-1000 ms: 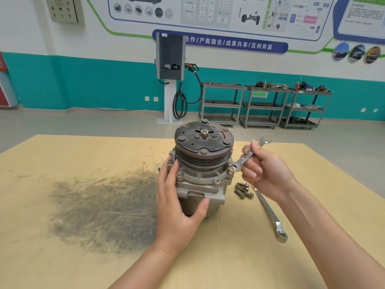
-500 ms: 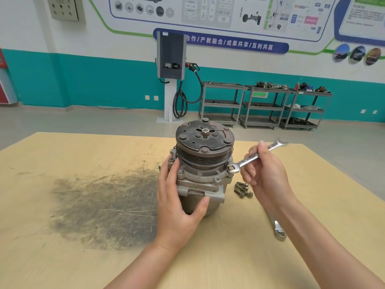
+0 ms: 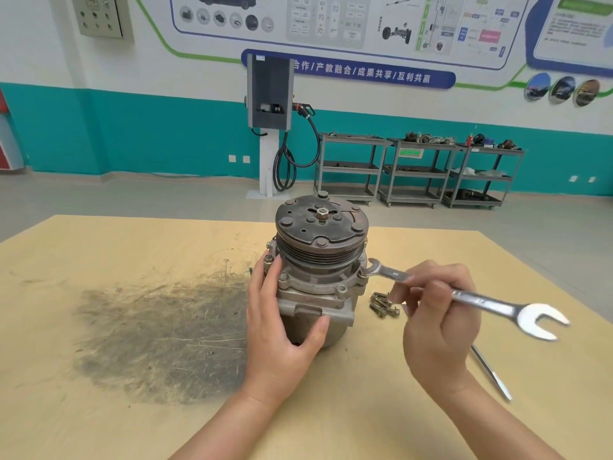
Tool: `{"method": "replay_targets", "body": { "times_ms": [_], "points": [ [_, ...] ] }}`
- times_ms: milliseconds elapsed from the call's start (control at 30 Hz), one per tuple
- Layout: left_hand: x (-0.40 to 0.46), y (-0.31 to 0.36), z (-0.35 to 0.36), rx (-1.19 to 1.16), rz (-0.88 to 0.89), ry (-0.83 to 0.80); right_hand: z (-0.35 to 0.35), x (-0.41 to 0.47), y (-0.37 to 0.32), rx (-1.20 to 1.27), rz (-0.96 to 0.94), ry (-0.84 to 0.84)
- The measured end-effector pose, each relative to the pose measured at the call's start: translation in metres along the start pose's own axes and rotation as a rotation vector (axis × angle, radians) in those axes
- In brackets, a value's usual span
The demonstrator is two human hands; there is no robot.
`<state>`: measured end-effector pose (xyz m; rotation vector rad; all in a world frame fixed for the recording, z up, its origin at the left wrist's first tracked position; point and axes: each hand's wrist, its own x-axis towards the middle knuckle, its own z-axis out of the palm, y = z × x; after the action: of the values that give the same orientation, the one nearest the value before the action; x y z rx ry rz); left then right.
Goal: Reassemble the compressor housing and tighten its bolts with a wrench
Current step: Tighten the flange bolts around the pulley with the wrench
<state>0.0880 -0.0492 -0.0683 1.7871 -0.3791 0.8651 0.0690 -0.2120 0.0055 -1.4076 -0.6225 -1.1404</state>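
The compressor [image 3: 318, 260] stands upright mid-table, its rusty clutch plate facing up and bolts around its housing flange. My left hand [image 3: 282, 330] grips the housing from the left front, thumb across its lower face. My right hand [image 3: 434, 317] holds a silver double open-end wrench [image 3: 464, 297] by the middle of its shaft. One jaw of the wrench sits at the flange bolt [image 3: 363, 273] on the compressor's right side; the other, larger jaw sticks out to the right.
Several loose bolts [image 3: 381, 303] lie on the wooden table [image 3: 132, 410] just right of the compressor. A second long wrench [image 3: 491, 373] lies behind my right hand. A dark scuffed patch [image 3: 159, 333] spreads to the left. Metal shelf carts [image 3: 414, 171] stand far behind.
My right hand has swung the wrench handle clockwise, from pointing back-right to pointing right and toward me, while its jaw stays at the right flange bolt. My left hand keeps its grip.
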Motion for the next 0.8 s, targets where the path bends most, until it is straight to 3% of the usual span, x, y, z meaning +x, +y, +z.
{"method": "replay_targets", "body": {
  "times_ms": [133,267,800],
  "points": [
    [0.000,0.001,-0.001,0.004,-0.006,-0.003,-0.005,0.018,-0.005,0.134,0.350,0.084],
    [0.001,0.002,-0.001,0.004,-0.003,0.000,-0.015,0.026,0.008,0.304,0.696,0.054],
    [0.001,0.002,-0.001,0.005,0.008,0.004,-0.020,0.032,0.028,0.536,0.966,-0.088]
  ]
}}
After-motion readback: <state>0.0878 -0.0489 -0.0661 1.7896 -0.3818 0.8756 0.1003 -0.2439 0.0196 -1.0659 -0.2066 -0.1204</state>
